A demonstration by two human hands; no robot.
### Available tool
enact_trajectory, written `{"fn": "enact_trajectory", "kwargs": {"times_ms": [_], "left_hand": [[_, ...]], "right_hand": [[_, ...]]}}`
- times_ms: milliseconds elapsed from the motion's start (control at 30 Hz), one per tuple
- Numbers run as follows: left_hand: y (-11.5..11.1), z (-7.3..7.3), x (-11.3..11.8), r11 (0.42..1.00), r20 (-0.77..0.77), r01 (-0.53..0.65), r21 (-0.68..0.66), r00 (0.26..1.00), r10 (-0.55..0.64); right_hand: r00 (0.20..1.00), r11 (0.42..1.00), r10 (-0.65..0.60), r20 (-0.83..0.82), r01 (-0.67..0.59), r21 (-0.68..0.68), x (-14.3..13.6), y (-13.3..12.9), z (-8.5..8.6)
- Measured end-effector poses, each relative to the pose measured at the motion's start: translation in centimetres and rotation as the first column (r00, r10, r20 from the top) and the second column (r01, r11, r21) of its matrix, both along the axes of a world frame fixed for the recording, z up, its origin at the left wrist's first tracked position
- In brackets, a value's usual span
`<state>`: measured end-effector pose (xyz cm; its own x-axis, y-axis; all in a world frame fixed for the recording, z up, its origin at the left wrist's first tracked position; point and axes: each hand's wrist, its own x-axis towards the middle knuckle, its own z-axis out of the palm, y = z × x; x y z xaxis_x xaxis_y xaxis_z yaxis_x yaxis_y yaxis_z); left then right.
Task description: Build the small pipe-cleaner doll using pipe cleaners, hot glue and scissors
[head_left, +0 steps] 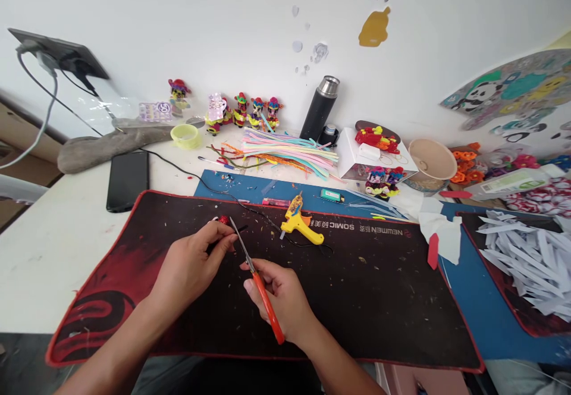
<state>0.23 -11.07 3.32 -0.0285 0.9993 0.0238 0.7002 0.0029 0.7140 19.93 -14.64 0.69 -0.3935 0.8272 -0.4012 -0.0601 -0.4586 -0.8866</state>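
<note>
My left hand (191, 261) pinches a small red fuzzy piece (223, 220) with a thin dark strip (241, 228) sticking out to the right. Its exact kind is partly hidden by the fingers. My right hand (281, 300) is closed round a pair of scissors (267, 309) with orange-red handles. The scissor blades point up and left, beside the red piece and by the dark strip; whether they touch it I cannot tell. Both hands are over the black and red desk mat (366, 317).
A yellow glue gun (301, 222) lies on the mat with its cord. Behind are pastel pipe cleaners (289, 148), a black thermos (319, 109), several small figures (256, 112) and a phone (128, 181). White paper strips (530, 258) are heaped at the right.
</note>
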Motion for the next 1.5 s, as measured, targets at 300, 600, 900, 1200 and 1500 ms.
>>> {"fn": "enact_trajectory", "kwargs": {"times_ms": [300, 600, 900, 1200, 1500], "left_hand": [[0.2, 0.0, 0.2, 0.999, 0.013, 0.007, -0.038, 1.0, -0.006], [2.1, -0.6, 0.7, 0.972, -0.088, 0.119, -0.201, 0.986, -0.138], [3.3, -2.2, 1.2, 0.937, -0.314, 0.181, -0.299, 0.908, -0.276], [3.6, -1.9, 1.7, 0.904, -0.421, 0.183, -0.386, 0.837, -0.349], [3.6, -1.7, 1.8, 0.894, -0.411, 0.195, -0.402, 0.834, -0.367]], "right_hand": [[0.999, 1.0, -0.005, -0.035, 0.004, -0.024, 0.0, -0.1, -0.7], [0.996, 0.968, 0.087, 0.006, -0.083, -0.237, 0.4, 1.4, 1.1], [0.991, 0.933, 0.136, 0.006, -0.126, -0.338, 0.1, 2.4, 1.4], [0.989, 0.903, 0.149, 0.025, -0.126, -0.41, 0.1, 2.5, 1.1], [0.982, 0.91, 0.182, 0.054, -0.147, -0.388, 0.1, 2.5, 1.2]]}}
